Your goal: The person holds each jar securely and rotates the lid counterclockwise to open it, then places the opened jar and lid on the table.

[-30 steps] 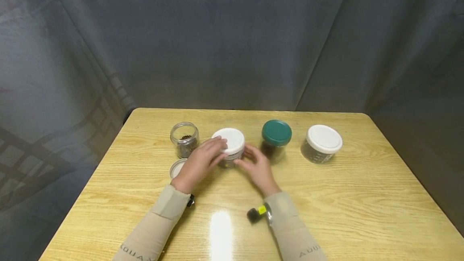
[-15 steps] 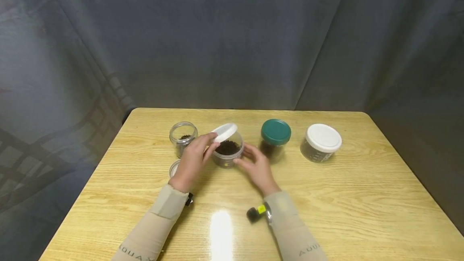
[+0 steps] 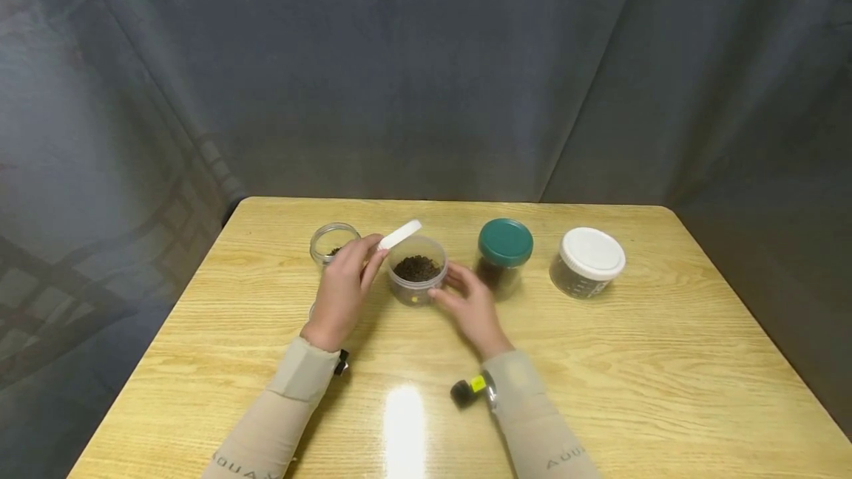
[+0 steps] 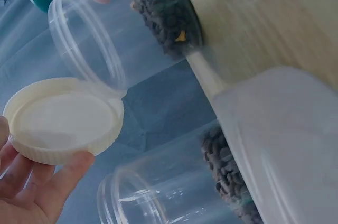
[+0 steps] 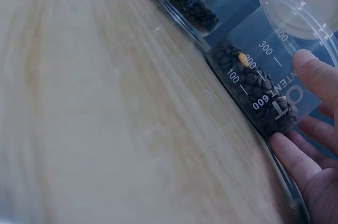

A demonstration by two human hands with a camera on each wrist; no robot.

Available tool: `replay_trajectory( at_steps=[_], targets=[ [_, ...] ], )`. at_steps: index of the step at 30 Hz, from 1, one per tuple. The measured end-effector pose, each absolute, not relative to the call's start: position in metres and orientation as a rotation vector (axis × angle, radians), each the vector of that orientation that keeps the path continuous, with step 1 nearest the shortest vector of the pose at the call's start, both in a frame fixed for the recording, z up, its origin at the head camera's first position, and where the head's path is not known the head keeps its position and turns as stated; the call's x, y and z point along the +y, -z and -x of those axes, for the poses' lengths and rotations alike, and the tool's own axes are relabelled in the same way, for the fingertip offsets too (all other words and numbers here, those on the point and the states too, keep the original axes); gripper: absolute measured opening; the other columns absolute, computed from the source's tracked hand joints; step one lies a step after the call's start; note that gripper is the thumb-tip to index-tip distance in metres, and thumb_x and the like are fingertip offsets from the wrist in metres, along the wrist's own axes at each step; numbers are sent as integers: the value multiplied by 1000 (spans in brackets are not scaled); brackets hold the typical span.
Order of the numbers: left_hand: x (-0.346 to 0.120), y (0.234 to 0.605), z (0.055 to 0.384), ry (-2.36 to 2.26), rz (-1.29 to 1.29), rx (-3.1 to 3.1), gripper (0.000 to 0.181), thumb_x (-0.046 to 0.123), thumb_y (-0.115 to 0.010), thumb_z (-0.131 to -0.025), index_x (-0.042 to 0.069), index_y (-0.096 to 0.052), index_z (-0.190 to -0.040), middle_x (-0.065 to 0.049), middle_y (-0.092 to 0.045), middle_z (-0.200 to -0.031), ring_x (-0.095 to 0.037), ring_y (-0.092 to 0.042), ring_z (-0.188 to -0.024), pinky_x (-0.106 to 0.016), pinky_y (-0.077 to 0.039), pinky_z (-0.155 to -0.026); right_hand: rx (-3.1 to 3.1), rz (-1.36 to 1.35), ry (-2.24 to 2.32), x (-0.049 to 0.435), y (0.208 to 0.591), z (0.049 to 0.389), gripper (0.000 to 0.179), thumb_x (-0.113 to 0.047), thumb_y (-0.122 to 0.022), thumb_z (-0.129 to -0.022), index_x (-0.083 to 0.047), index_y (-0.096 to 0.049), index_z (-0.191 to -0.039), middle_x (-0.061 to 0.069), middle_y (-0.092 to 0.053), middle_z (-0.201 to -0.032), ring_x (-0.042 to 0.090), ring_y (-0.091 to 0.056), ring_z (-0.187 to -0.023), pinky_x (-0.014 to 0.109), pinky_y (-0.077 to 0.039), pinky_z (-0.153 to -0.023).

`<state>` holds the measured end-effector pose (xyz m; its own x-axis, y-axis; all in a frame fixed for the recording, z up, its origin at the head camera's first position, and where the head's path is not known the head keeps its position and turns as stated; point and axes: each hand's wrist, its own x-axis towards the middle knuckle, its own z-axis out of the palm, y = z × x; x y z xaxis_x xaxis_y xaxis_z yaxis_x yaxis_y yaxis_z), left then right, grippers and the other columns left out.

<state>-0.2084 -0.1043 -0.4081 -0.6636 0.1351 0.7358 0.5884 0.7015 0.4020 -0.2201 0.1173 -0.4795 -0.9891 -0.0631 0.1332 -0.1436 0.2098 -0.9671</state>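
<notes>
My left hand (image 3: 342, 290) pinches a white ribbed screw lid (image 3: 401, 234) by its edge. The lid is tilted, its hollow underside facing up in the left wrist view, just above and left of an uncovered clear plastic jar (image 3: 414, 294). Small dark, chip-like pieces (image 5: 253, 84) with a few orange-yellow bits fill the jar's lower part. Printed measuring marks run up its wall. My right hand (image 3: 474, 309) holds this upright jar at its right side, thumb in front and fingers curling behind.
Left of the jar stands an open clear jar (image 3: 326, 239) of dark pieces, partly behind my left hand. To the right are a green-lidded jar (image 3: 506, 242) and a white-lidded jar (image 3: 591, 253). A pale lid (image 4: 285, 134) lies on the wooden table (image 3: 632, 375).
The white lid has come off the middle jar. My left hand has carried it up and left, tilting it. My right hand has stayed on the jar.
</notes>
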Motion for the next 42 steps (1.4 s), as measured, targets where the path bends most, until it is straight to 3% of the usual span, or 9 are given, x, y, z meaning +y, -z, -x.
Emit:
replay_trajectory(
  at_steps=[9,16,23,33,42],
  targets=[
    [-115,401,203,795,523,-2168,25,10,-70,-96,-3,-68,-117,-14,-68,-93,-20,-59,-71,-33,-58,-60,-2396,-176,-1896,111,482,218,64,-24,-80,-87,-9,-53,-144,7,-57,-144,24,-55,-131,36,-49,-107],
    [-121,393,204,803,482,-2177,24,11,-69,-97,-3,-68,-116,-17,-70,-100,-27,-69,-82,-36,-63,-67,-2412,-141,-1857,107,480,223,64,-20,-77,-90,-7,-50,-146,11,-55,-147,27,-54,-133,38,-49,-107],
    [-122,384,202,833,461,-2235,22,14,-65,-100,-2,-70,-114,-16,-71,-103,-27,-69,-84,-34,-62,-65,-2442,-132,-1815,106,476,228,64,-20,-76,-90,-7,-49,-147,12,-55,-146,27,-55,-133,39,-48,-109],
    [-124,373,199,830,474,-2388,22,18,-62,-102,0,-70,-111,-16,-72,-103,-31,-69,-94,-43,-62,-75,-2493,-121,-1780,105,469,234,63,-21,-76,-91,-8,-49,-147,12,-53,-148,27,-54,-133,38,-48,-109],
    [-122,372,199,830,555,-2631,20,19,-61,-103,2,-71,-108,-13,-73,-100,-27,-70,-91,-40,-61,-73,-2502,-124,-1772,104,470,239,62,-19,-74,-93,-9,-48,-148,13,-53,-148,28,-54,-133,40,-47,-110]
  ],
)
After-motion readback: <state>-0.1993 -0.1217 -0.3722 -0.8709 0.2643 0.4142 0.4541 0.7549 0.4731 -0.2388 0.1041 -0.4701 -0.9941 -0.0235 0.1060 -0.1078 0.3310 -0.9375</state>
